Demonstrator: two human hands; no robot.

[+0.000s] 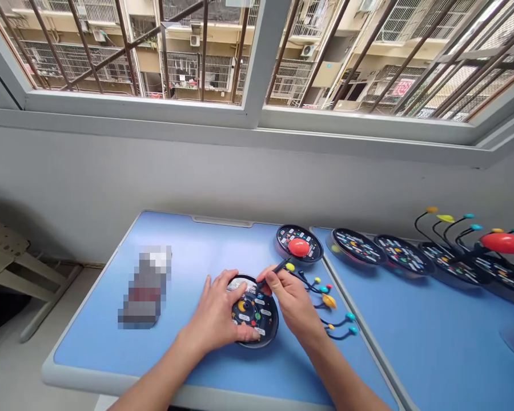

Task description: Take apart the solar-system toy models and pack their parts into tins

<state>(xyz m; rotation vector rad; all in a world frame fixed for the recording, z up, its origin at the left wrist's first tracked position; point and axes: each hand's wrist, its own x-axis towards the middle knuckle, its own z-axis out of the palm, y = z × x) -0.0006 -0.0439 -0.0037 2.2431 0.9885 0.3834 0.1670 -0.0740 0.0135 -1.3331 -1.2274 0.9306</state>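
My left hand (pixel 216 314) grips a round black base (pixel 263 322) printed with planets and white labels. Its thumb and fingers span the disc, pressing near opposite edges. In my right hand (pixel 293 299) is a slim black rod (pixel 275 273), pinched between thumb and fingers over the disc's upper right edge. The rod's far end reaches toward a red ball (pixel 298 247); I cannot tell whether they are joined. Behind the ball lies another printed round base (pixel 289 233). Beside my right hand, several bent black wires with coloured planet beads (pixel 329 301) lie on the blue table (pixel 188 245).
More round bases (pixel 360 245) line the back right, one with a red ball model (pixel 503 242) and curved wires. A pixelated item (pixel 145 291) lies at left. A seam (pixel 351 302) divides the tabletops. Wall and barred window stand behind; a stool (pixel 8 245) is at far left.
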